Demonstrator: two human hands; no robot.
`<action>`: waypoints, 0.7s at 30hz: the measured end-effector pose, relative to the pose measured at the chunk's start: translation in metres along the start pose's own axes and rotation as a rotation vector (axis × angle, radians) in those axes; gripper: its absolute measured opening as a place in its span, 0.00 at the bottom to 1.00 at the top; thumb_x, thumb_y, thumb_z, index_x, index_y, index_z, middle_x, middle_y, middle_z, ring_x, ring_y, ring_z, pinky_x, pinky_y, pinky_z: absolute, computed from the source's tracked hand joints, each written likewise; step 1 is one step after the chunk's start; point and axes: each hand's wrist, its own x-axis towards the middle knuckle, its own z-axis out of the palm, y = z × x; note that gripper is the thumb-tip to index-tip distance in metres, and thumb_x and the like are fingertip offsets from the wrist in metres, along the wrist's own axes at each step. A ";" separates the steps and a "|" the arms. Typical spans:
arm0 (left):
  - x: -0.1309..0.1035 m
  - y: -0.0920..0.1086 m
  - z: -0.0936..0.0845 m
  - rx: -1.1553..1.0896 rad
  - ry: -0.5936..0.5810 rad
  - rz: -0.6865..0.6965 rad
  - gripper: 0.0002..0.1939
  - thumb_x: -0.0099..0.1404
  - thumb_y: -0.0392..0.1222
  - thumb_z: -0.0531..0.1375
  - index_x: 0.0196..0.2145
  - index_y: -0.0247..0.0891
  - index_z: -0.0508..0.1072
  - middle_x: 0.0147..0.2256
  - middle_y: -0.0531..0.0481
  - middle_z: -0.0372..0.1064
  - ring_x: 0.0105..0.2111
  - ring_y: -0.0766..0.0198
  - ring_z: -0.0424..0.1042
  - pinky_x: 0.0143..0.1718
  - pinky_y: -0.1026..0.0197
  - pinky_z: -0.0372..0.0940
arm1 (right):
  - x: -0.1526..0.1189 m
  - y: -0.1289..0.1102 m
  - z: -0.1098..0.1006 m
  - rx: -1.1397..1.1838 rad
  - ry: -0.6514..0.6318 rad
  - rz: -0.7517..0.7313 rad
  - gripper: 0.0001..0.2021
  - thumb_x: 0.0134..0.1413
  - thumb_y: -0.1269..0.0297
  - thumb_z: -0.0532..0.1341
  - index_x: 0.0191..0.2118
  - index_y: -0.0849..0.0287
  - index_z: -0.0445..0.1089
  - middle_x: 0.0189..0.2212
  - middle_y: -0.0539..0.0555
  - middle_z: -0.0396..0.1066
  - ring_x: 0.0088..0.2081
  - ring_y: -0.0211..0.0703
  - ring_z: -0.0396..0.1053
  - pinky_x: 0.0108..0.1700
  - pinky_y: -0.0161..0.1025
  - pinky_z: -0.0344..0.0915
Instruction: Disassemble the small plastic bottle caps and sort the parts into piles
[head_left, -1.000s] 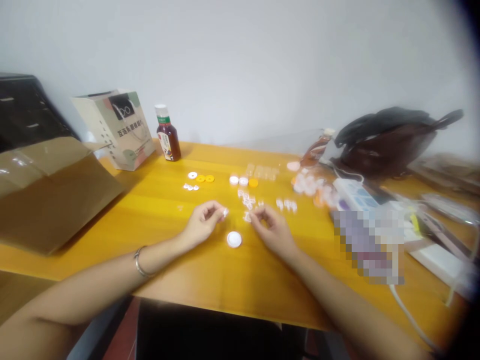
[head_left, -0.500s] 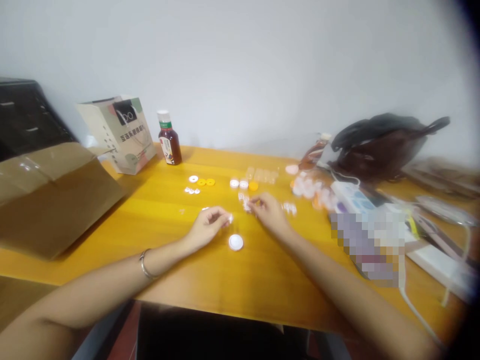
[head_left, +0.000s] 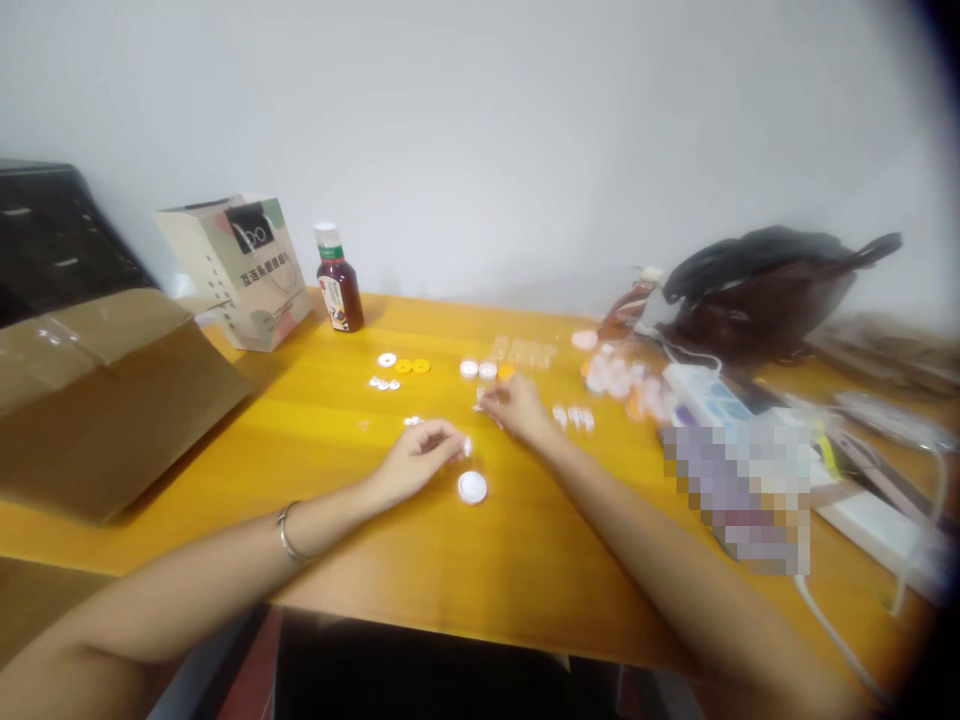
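My left hand (head_left: 424, 458) is closed in a pinch on a small white piece (head_left: 466, 447), just above and left of a round white disc (head_left: 472, 487) on the table. My right hand (head_left: 517, 408) has its fingertips together at some small white pieces (head_left: 479, 400); blur hides whether it grips one. Behind it lie two round white caps (head_left: 469, 369) and an orange cap (head_left: 506, 371). To its right are several small clear-white pieces (head_left: 574, 416). Further left sit a white ring (head_left: 387, 360), two yellow rings (head_left: 412, 367) and three small white parts (head_left: 384, 384).
A cardboard box (head_left: 127, 400), a paper bag (head_left: 262, 270) and a dark red bottle (head_left: 340, 290) stand at the left. On the right are piled caps (head_left: 622, 378), a power strip (head_left: 705, 398), cables and a dark bag (head_left: 772, 290). Clear pieces (head_left: 525, 351) lie at the back.
My right hand has moved slightly left and away from me, uncovering more of the small pieces to its right. My left hand, with the white piece, has barely shifted.
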 end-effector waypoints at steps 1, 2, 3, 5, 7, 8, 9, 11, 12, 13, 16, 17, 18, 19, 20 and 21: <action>0.000 0.000 0.000 -0.007 -0.009 -0.003 0.11 0.60 0.45 0.57 0.26 0.34 0.67 0.24 0.53 0.65 0.26 0.70 0.63 0.33 0.65 0.59 | -0.001 -0.003 -0.001 -0.014 0.008 0.010 0.08 0.44 0.62 0.62 0.22 0.60 0.72 0.21 0.50 0.64 0.27 0.37 0.63 0.31 0.35 0.60; 0.000 0.001 0.000 -0.013 -0.013 -0.004 0.11 0.60 0.45 0.57 0.26 0.34 0.67 0.24 0.53 0.65 0.26 0.70 0.63 0.33 0.65 0.59 | -0.004 -0.006 -0.002 -0.028 0.022 0.016 0.08 0.45 0.62 0.62 0.22 0.60 0.72 0.22 0.50 0.64 0.28 0.38 0.63 0.32 0.35 0.60; 0.000 0.001 0.000 -0.020 -0.013 -0.006 0.11 0.60 0.45 0.57 0.26 0.34 0.67 0.24 0.53 0.65 0.26 0.70 0.63 0.33 0.66 0.59 | -0.008 -0.011 -0.003 -0.032 0.039 0.013 0.08 0.47 0.61 0.61 0.23 0.60 0.72 0.23 0.50 0.65 0.29 0.38 0.64 0.33 0.36 0.61; -0.001 0.001 0.000 -0.032 -0.004 -0.008 0.11 0.60 0.45 0.57 0.26 0.34 0.67 0.24 0.54 0.65 0.26 0.70 0.63 0.32 0.66 0.58 | -0.023 -0.021 -0.005 0.010 0.061 -0.039 0.09 0.50 0.62 0.59 0.26 0.59 0.71 0.25 0.51 0.66 0.30 0.39 0.65 0.35 0.37 0.62; -0.002 0.001 0.000 -0.052 -0.010 -0.008 0.12 0.60 0.45 0.58 0.25 0.33 0.67 0.23 0.54 0.65 0.25 0.70 0.63 0.31 0.66 0.58 | -0.043 -0.031 -0.007 0.103 0.025 -0.132 0.08 0.53 0.63 0.57 0.32 0.58 0.71 0.28 0.51 0.68 0.32 0.39 0.66 0.36 0.37 0.63; -0.002 0.002 0.000 -0.067 -0.029 -0.007 0.12 0.59 0.46 0.58 0.25 0.33 0.67 0.23 0.53 0.65 0.25 0.70 0.63 0.31 0.66 0.58 | -0.054 -0.037 -0.008 0.141 -0.030 -0.184 0.08 0.53 0.64 0.57 0.37 0.57 0.71 0.30 0.52 0.69 0.33 0.39 0.66 0.37 0.38 0.63; -0.003 0.002 0.000 -0.085 -0.056 -0.007 0.13 0.59 0.46 0.58 0.25 0.33 0.67 0.23 0.53 0.65 0.25 0.71 0.63 0.31 0.66 0.58 | -0.064 -0.041 -0.010 0.174 -0.096 -0.228 0.10 0.53 0.65 0.58 0.42 0.56 0.69 0.31 0.52 0.69 0.34 0.39 0.66 0.38 0.38 0.63; -0.004 0.003 0.000 -0.128 -0.111 -0.021 0.14 0.58 0.48 0.59 0.25 0.33 0.67 0.23 0.53 0.65 0.24 0.71 0.63 0.30 0.66 0.58 | -0.080 -0.049 -0.014 0.240 -0.189 -0.276 0.14 0.53 0.66 0.58 0.47 0.54 0.66 0.33 0.52 0.69 0.35 0.39 0.67 0.39 0.39 0.64; -0.005 0.004 0.001 -0.145 -0.131 -0.033 0.15 0.58 0.49 0.59 0.25 0.32 0.67 0.23 0.53 0.65 0.24 0.70 0.63 0.29 0.67 0.58 | -0.084 -0.051 -0.015 0.268 -0.210 -0.294 0.14 0.54 0.66 0.58 0.47 0.53 0.66 0.34 0.52 0.69 0.35 0.39 0.67 0.40 0.40 0.64; -0.006 0.004 0.001 -0.155 -0.144 -0.046 0.16 0.57 0.51 0.60 0.25 0.32 0.67 0.22 0.53 0.65 0.24 0.70 0.63 0.29 0.67 0.59 | -0.086 -0.053 -0.017 0.293 -0.217 -0.307 0.12 0.54 0.66 0.57 0.45 0.53 0.68 0.34 0.52 0.69 0.35 0.39 0.67 0.40 0.40 0.64; -0.007 0.006 0.003 -0.164 -0.178 -0.075 0.18 0.55 0.52 0.61 0.24 0.32 0.68 0.22 0.53 0.65 0.23 0.71 0.63 0.28 0.67 0.59 | -0.085 -0.057 -0.019 0.353 -0.222 -0.322 0.07 0.54 0.66 0.58 0.38 0.54 0.71 0.31 0.52 0.69 0.34 0.38 0.67 0.39 0.40 0.64; -0.007 0.006 0.003 -0.161 -0.194 -0.083 0.18 0.55 0.52 0.61 0.24 0.32 0.68 0.22 0.53 0.65 0.23 0.71 0.64 0.28 0.67 0.59 | -0.084 -0.057 -0.019 0.369 -0.228 -0.314 0.05 0.54 0.66 0.59 0.36 0.55 0.71 0.30 0.51 0.69 0.33 0.38 0.67 0.39 0.39 0.64; -0.007 0.005 0.003 -0.158 -0.208 -0.091 0.18 0.55 0.52 0.61 0.24 0.32 0.69 0.22 0.53 0.66 0.23 0.70 0.64 0.28 0.67 0.59 | -0.082 -0.057 -0.019 0.380 -0.231 -0.301 0.04 0.53 0.65 0.60 0.34 0.55 0.72 0.29 0.51 0.69 0.33 0.38 0.67 0.39 0.39 0.64; -0.007 0.004 0.004 -0.151 -0.217 -0.098 0.17 0.56 0.52 0.61 0.25 0.32 0.69 0.22 0.52 0.66 0.23 0.70 0.64 0.29 0.67 0.60 | -0.080 -0.056 -0.019 0.388 -0.223 -0.280 0.03 0.52 0.64 0.60 0.32 0.55 0.72 0.29 0.50 0.69 0.32 0.38 0.67 0.39 0.39 0.65; -0.007 0.003 0.004 -0.138 -0.221 -0.103 0.17 0.57 0.52 0.60 0.26 0.32 0.70 0.23 0.51 0.67 0.24 0.70 0.65 0.29 0.66 0.60 | -0.077 -0.054 -0.020 0.393 -0.197 -0.248 0.04 0.51 0.63 0.61 0.30 0.55 0.71 0.28 0.50 0.69 0.32 0.38 0.67 0.38 0.39 0.65; -0.006 0.001 0.004 -0.121 -0.215 -0.105 0.16 0.58 0.51 0.59 0.27 0.32 0.71 0.24 0.50 0.68 0.24 0.69 0.65 0.30 0.66 0.61 | -0.074 -0.051 -0.021 0.397 -0.156 -0.202 0.05 0.50 0.61 0.62 0.28 0.56 0.71 0.27 0.50 0.69 0.32 0.39 0.67 0.38 0.39 0.65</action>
